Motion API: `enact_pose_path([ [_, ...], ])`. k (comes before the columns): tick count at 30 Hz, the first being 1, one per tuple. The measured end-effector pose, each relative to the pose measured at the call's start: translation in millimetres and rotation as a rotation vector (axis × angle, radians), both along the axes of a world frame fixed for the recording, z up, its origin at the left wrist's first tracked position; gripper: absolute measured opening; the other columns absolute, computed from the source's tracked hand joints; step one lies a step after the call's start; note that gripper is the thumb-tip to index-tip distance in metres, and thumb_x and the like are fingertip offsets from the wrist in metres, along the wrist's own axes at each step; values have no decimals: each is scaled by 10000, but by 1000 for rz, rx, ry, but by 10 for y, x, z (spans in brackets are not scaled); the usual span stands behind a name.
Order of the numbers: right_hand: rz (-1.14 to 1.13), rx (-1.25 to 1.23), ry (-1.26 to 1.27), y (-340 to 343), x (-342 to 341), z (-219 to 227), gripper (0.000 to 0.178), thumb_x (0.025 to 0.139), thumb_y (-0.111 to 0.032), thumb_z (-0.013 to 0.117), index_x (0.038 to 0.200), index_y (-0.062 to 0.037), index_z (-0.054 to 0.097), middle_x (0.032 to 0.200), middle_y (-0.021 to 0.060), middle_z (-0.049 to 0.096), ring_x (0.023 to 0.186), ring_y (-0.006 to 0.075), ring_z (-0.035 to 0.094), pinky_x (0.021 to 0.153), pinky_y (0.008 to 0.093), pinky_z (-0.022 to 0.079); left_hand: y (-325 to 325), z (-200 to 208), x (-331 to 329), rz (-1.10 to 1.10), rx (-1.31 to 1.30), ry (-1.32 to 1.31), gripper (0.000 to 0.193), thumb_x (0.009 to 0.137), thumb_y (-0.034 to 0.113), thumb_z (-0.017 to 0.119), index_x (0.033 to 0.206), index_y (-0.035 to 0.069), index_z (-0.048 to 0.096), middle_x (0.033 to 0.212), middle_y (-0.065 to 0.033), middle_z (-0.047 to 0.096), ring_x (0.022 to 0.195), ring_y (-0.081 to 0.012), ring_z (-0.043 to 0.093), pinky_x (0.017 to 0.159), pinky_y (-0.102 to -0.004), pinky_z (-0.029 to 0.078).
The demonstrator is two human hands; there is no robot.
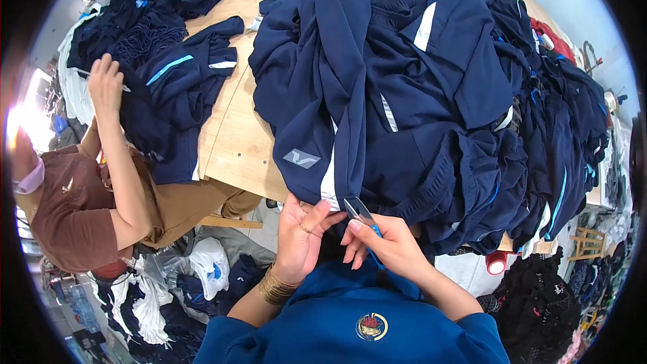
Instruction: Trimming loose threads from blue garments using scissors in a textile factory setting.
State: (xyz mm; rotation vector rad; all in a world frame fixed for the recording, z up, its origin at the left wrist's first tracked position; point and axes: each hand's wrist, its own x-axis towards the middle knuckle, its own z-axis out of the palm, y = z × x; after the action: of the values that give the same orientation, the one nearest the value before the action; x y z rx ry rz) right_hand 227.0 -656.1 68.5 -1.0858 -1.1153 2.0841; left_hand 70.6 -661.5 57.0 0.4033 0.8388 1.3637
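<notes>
Fingers of the left hand (300, 236) — pinching the hem of a navy garment (303, 118) with a white stripe, draped to the near edge of a wooden table (236, 135). Right hand (392, 243) — grasping blue-handled scissors (364, 214), blades just beside that hem. Gold bangles (275, 288) circle the left wrist. Further out: a heap of navy clothing (445, 87); at left, a brown-shirted co-worker (77, 226), one hand (106, 87) raised near other dark garments (178, 87).

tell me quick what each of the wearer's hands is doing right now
Left hand: fingers closed on the lower edge of a navy garment.
Right hand: closed, holding blue-handled scissors.
</notes>
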Motion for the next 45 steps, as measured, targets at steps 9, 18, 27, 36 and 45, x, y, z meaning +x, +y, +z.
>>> enact_pose_path([
  [9,49,59,-117,-2,19,81,362,938,-329,436,809,-36,605,535,18,558,433,54,479,426,187,374,-2,35,-1,-5,-43,3,418,816,-29,558,1186,24,369,1050,-112,565,916,-172,597,784,-311,524],
  [18,37,56,-114,-9,10,83,359,937,-329,438,816,-36,607,513,11,538,427,49,470,419,185,367,-9,50,0,-5,-44,0,426,805,-36,570,1181,24,377,1033,-104,569,894,-167,604,766,-293,529],
  [27,48,54,-123,10,22,86,354,939,-318,435,816,-32,605,514,11,536,428,52,472,418,184,368,1,48,8,1,-41,-13,419,801,-31,581,1169,25,388,1023,-103,572,890,-164,605,765,-289,529],
  [36,-12,64,-37,-17,-9,36,340,939,-294,449,819,-15,600,528,22,545,419,62,479,414,183,373,-9,55,22,-3,-32,-36,419,804,-37,571,1173,20,381,1028,-107,571,891,-165,605,765,-290,530],
  [45,-239,697,-482,-47,-72,-38,187,839,-191,619,815,-14,563,555,66,568,437,144,559,418,239,412,10,39,46,41,-23,8,448,791,-40,587,1181,17,372,1044,-106,568,887,-158,602,765,-282,525],
])
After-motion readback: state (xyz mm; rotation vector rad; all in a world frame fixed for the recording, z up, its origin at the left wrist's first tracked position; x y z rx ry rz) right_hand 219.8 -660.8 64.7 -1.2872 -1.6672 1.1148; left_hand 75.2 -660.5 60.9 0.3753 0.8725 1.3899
